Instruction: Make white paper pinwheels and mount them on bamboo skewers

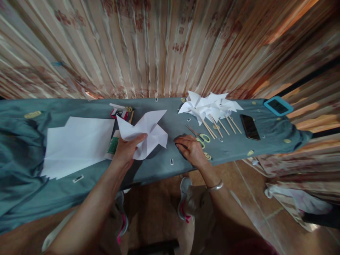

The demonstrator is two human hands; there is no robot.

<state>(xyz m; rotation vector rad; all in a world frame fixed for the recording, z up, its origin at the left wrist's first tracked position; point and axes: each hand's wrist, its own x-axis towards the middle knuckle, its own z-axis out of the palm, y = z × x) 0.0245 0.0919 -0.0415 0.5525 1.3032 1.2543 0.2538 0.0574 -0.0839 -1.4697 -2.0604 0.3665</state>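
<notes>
My left hand (126, 148) grips a white paper pinwheel (151, 131) by its near left side, thumb pressed on top near the middle. The pinwheel's blades are folded in, and no stick shows on it. To its right, my right hand (191, 148) is held low over the cloth with thumb and fingers pinched together. Whatever is at those fingertips is too small to make out. Scissors with light green handles (203, 139) lie just beyond my right hand. Beside my left hand lies a green and white glue stick (112, 146), partly hidden.
White paper sheets (79, 141) lie stacked at left on the grey-green cloth (159, 170). A small red box (119, 113) with metal bits stands behind. Several finished pinwheels on sticks (212, 108) are piled at right, near a black phone (250, 126) and a blue-framed device (278, 106).
</notes>
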